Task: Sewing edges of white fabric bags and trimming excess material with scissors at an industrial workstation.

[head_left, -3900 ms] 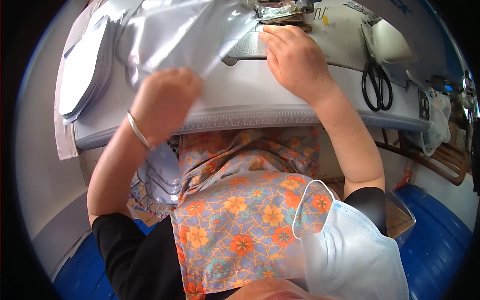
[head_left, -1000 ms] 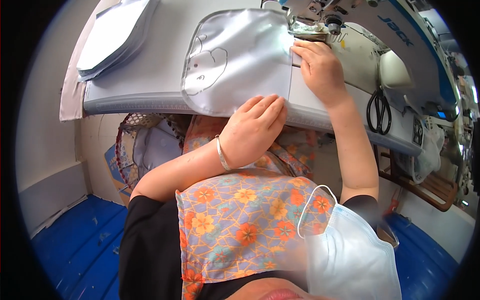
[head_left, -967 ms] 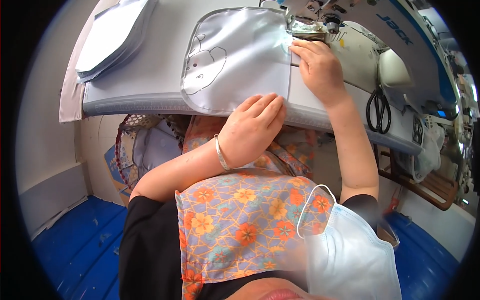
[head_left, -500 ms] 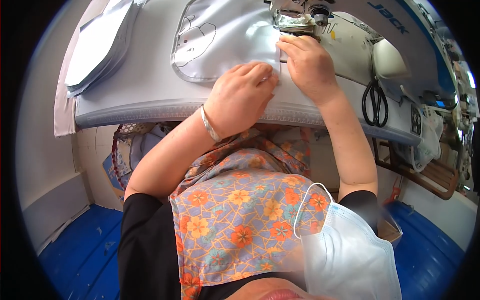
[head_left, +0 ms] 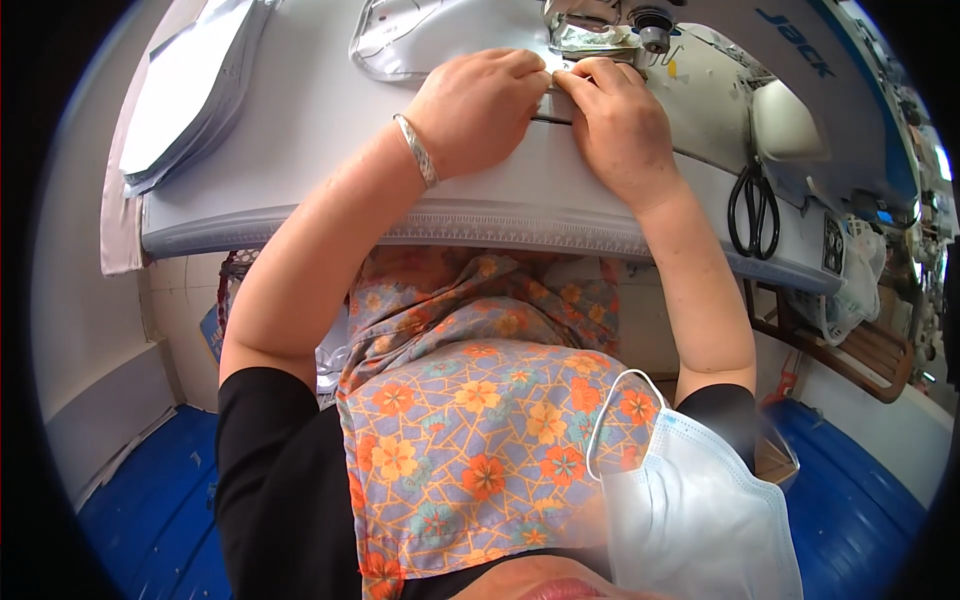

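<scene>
Lettering (head_left: 795, 42) on sewing machine (head_left: 855, 105); scale (head_left: 480, 226) along table edge (head_left: 215, 233).

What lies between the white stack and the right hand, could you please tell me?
In the head view, the left hand and the pale panel lie between the white stack and the right hand.

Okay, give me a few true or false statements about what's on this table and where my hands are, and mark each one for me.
1. The left hand and right hand are close together by the pale, shiny sheet. True.
2. A bracelet is on the left wrist. True.
3. The scissors have black handles. True.
4. The right hand is holding the scissors. False: they lie apart from it, to its right.
5. The stack of sheets is between the two hands. False: it lies to the left of both.
</scene>
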Demonstrator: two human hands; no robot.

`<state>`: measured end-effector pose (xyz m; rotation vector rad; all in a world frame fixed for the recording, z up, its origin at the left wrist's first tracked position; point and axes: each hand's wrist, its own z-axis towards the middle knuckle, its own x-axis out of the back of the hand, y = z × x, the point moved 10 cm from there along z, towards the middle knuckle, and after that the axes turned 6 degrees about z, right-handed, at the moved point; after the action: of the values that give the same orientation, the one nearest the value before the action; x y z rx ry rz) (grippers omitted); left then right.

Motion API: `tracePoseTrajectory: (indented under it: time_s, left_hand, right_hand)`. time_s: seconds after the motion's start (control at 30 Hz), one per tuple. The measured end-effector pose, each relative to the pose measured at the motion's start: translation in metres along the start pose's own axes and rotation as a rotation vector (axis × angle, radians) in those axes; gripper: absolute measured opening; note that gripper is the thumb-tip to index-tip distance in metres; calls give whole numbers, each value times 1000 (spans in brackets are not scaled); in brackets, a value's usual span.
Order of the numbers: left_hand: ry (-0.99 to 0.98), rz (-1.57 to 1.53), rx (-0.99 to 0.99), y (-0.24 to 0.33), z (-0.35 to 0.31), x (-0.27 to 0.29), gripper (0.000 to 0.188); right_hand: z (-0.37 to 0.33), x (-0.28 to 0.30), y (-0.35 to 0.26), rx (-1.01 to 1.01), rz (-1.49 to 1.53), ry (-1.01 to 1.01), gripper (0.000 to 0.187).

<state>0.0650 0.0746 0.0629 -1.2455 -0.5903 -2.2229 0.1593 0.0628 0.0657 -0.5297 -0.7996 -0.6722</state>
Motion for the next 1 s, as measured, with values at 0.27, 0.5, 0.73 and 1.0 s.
tracePoseTrajectory:
  time_s: [0.27,0.5,0.73,1.0]
  left_hand:
    - [29,27,43,-40,18,-16,23]
    - [35,221,104,-67,7,5,28]
    - [247,532,462,-211,-151,190,42]
    - [-44,29,812,-267,-196,203,26]
  right_hand:
    - [7,-7,5,-67,-37,-38,32]
    - [5,3,2,-70,20,-15,27]
    - [4,15,-7,-80,57,-68,26]
    - [-1,12,4,-97,95,-59,27]
